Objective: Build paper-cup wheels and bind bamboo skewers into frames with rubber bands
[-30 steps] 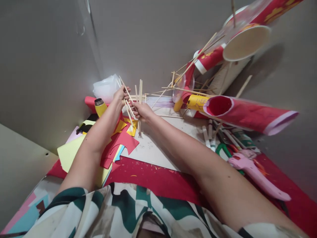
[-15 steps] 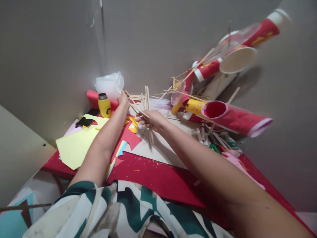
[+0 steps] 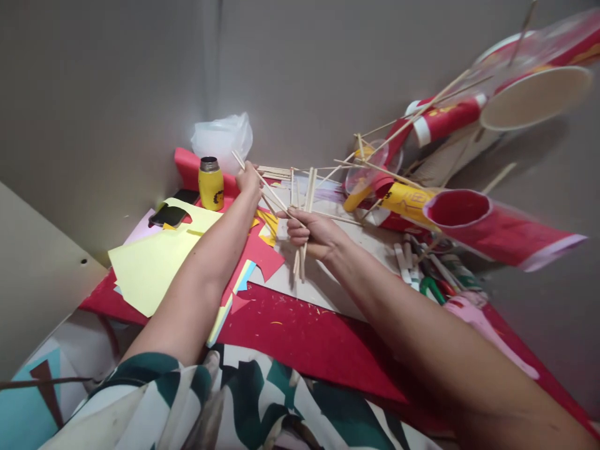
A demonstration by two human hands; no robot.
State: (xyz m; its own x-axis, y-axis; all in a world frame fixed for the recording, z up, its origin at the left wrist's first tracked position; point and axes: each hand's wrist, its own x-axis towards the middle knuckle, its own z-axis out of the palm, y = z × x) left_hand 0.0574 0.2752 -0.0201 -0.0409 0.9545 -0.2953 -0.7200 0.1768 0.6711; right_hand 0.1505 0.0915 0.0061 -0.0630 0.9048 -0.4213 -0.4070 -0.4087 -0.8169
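Observation:
My left hand (image 3: 249, 179) is closed around thin wooden sticks (image 3: 272, 189) that slope down toward the right. Their lower ends reach the fingers of my right hand (image 3: 313, 234). That hand is wrapped round a loose bundle of similar sticks (image 3: 310, 190), which stands roughly upright and pokes out above and below the fist. Under both hands lies a pale board (image 3: 328, 294) on the red-covered table (image 3: 300, 337). More sticks (image 3: 276, 172) lie at the back, just beyond my left hand.
On the left stand a yellow bottle (image 3: 211, 184) and a white plastic bag (image 3: 222, 139), with a phone (image 3: 169, 216) on yellow paper (image 3: 145, 269). At right, a stick framework carries red paper tubes (image 3: 510, 228) and a paper cup (image 3: 537, 100). Markers (image 3: 402, 262) and green-handled scissors (image 3: 431, 289) lie below.
The view has shifted, so everything sits further right and the stick framework looks larger. My right hand's fingers have curled more tightly round the bundle. Both hands still hold sticks.

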